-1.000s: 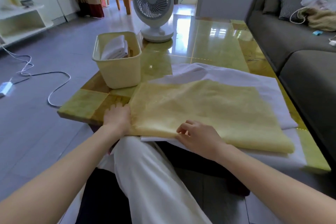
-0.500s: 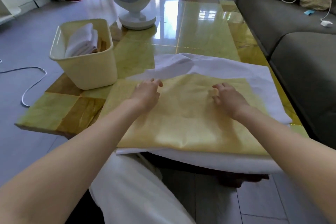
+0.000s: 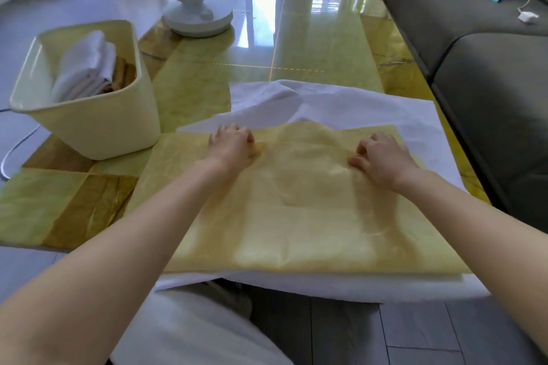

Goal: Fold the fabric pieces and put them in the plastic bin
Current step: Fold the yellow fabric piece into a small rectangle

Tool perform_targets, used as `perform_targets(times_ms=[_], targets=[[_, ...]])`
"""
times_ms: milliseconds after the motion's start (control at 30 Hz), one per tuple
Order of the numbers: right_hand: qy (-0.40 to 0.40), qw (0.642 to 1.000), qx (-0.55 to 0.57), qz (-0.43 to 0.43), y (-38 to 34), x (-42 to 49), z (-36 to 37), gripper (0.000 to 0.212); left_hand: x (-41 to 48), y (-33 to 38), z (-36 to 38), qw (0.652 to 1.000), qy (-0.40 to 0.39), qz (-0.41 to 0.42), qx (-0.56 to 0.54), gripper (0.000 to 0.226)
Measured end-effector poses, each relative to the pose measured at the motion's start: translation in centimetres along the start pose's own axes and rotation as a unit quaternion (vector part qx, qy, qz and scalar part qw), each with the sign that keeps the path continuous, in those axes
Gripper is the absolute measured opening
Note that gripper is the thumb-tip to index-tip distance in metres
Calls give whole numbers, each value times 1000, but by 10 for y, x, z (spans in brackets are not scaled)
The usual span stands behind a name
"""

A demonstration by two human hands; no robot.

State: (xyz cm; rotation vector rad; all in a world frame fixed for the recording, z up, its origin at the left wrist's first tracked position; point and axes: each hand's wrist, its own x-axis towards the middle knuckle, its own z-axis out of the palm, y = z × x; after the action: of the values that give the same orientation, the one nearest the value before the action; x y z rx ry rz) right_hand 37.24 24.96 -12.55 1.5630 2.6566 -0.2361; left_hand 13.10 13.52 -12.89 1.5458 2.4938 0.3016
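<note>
Our left hand [image 3: 232, 145] and right hand [image 3: 381, 158], flat half a second ago, now pinch the far edge of the yellow fabric [image 3: 296, 216] on the table [image 3: 311, 47], fingers curled tight. The plastic bin [image 3: 98, 124] holds folded pieces; fingertips stay hidden.

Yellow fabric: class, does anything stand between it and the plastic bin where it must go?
Nothing visible does. The yellow fabric lies on white fabric, both hands bunching its far edge. The plastic bin stands just left, open-topped, holding folded pieces with room left.
</note>
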Motion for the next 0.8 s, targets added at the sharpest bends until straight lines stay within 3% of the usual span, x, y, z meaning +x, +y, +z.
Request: perform_targets(times_ms=[400, 800], targets=[[107, 994, 1, -5, -29, 43, -22, 24, 21, -15, -17, 998, 49, -22, 37, 22], [105, 993, -47, 35, -40, 50, -11, 25, 29, -14, -11, 997, 58, -26, 31, 24]])
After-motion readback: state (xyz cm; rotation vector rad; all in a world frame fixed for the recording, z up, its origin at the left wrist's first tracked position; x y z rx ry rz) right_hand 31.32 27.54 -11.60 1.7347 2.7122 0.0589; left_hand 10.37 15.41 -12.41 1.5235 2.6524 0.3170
